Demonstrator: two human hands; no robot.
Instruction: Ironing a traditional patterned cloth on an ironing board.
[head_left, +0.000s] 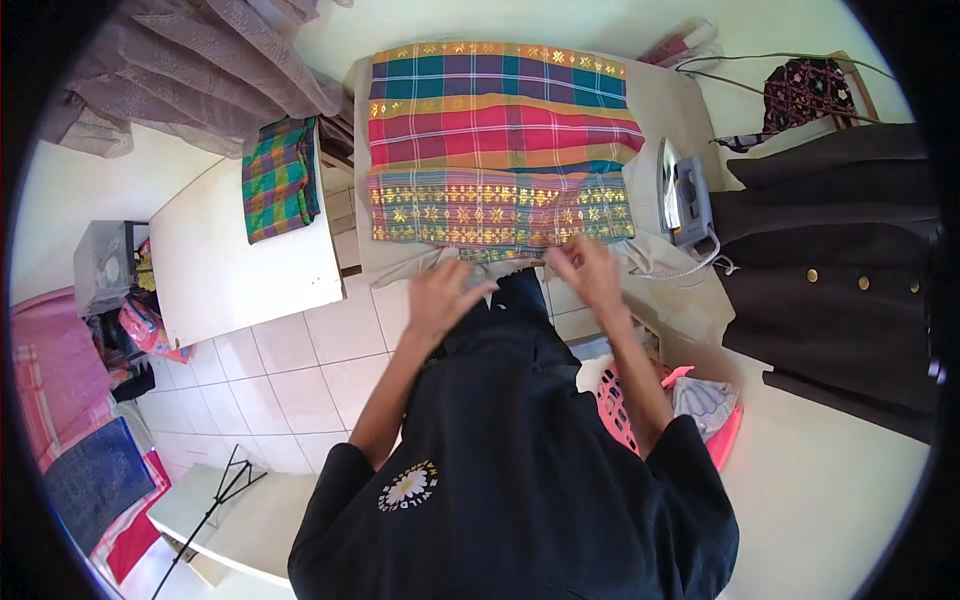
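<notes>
A plaid cloth with gold floral motifs (499, 139) lies over a beige-covered ironing surface (675, 97) in front of me. Its near part is folded into a band, and the lowest edge hangs by my body. My left hand (448, 292) is at the near edge, thumb spread away from the fingers, with no cloth visible in it. At the right part of that edge, my right hand (589, 270) has bent, blurred fingers against the cloth; whether they pinch it is unclear. An electric iron (686, 199) rests to the right of the cloth, its metal soleplate turned toward it.
A folded green plaid cloth (279, 180) sits on a white table (247, 266) at left. A dark jacket with gold buttons (832, 240) hangs at right, near the iron's cord (686, 274). Beside my right arm stands a pink basket (619, 405). A black tripod (217, 499) is lower left.
</notes>
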